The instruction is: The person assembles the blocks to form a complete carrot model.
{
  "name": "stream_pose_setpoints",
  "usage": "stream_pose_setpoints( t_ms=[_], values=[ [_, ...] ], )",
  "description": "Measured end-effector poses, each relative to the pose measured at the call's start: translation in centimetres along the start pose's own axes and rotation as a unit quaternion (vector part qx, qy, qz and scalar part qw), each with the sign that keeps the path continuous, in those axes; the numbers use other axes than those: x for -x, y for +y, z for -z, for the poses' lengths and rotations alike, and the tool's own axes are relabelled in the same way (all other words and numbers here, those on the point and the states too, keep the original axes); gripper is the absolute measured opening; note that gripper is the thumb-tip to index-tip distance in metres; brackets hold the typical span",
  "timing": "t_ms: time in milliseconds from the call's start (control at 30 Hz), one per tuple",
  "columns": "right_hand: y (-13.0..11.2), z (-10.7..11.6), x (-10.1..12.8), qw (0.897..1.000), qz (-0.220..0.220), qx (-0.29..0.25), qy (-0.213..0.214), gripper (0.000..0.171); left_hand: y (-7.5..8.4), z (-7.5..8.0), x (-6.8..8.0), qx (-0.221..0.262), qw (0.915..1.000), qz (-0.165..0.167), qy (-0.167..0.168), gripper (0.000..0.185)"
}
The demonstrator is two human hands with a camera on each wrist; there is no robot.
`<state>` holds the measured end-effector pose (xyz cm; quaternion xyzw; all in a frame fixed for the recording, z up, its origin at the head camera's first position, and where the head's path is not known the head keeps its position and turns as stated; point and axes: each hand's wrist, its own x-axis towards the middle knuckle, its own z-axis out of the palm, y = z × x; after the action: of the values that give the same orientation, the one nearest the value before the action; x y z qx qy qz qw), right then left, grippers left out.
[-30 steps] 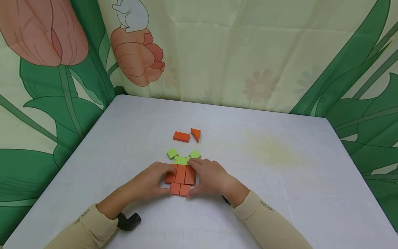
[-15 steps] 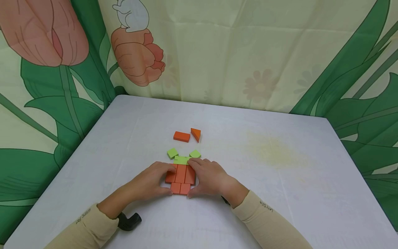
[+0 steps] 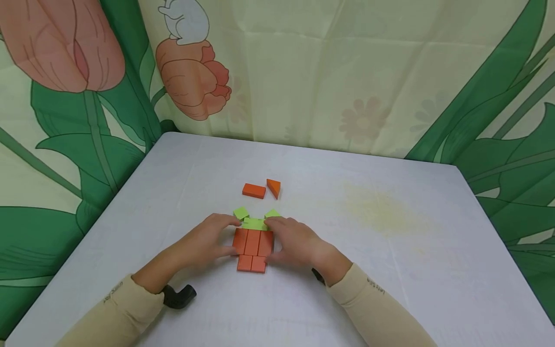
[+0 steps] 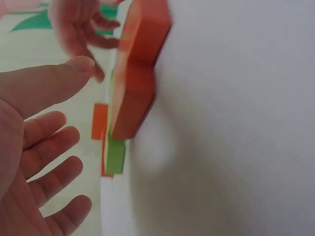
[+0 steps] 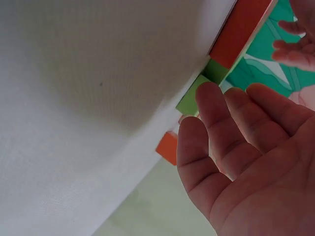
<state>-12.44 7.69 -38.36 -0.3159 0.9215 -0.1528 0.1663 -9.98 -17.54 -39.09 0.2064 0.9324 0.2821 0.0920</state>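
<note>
In the head view, three orange-red rectangular blocks lie side by side on the table, with two smaller orange-red blocks against their near side. A green block with a notched far edge adjoins them, and small green blocks sit turned at its far corners. My left hand hovers at the left of the arrangement, fingers loosely extended. The left wrist view shows its thumb and fingers apart, with nothing between. On the right side is my right hand, its fingers relaxed and holding nothing; contact is unclear.
Farther back lie an orange-red rectangular block and an orange triangular block. The white-covered table meets a flower-printed cloth behind. A black curved piece protrudes beside the left wrist.
My left hand has come off the near blocks and shifted away from me toward the green ones. The right thumb has drawn up from the lower block's corner. The blocks stay nearly unmoved.
</note>
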Motion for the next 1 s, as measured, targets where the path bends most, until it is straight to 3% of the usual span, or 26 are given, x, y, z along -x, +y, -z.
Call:
stream_pose_setpoints(
  t_ms=[167, 333, 533, 700, 1000],
  values=[
    [0.5, 0.3, -0.4, 1.000, 0.004, -0.018, 0.011, 0.067, -0.8, 2.0, -2.6, 0.003, 0.9990, 0.044, 0.011, 0.059],
    [0.9, 0.5, -0.9, 0.999, 0.018, -0.035, 0.020, 0.056, -2.6, 3.6, -6.1, -0.003, 0.9985, 0.049, 0.023, 0.059],
    [1.1, 0.5, -1.2, 0.999, 0.024, -0.042, 0.015, 0.052, -3.6, 4.2, -9.4, -0.014, 0.9983, 0.056, 0.009, 0.059],
    [1.2, 0.3, -1.4, 0.998, 0.031, -0.052, 0.007, 0.050, -3.8, 4.4, -11.3, -0.012, 0.9978, 0.065, -0.009, 0.058],
    [1.1, 0.3, -1.5, 0.998, 0.032, -0.053, 0.000, 0.049, -3.7, 4.0, -13.2, 0.010, 0.9961, 0.078, -0.040, 0.051]
  ],
)
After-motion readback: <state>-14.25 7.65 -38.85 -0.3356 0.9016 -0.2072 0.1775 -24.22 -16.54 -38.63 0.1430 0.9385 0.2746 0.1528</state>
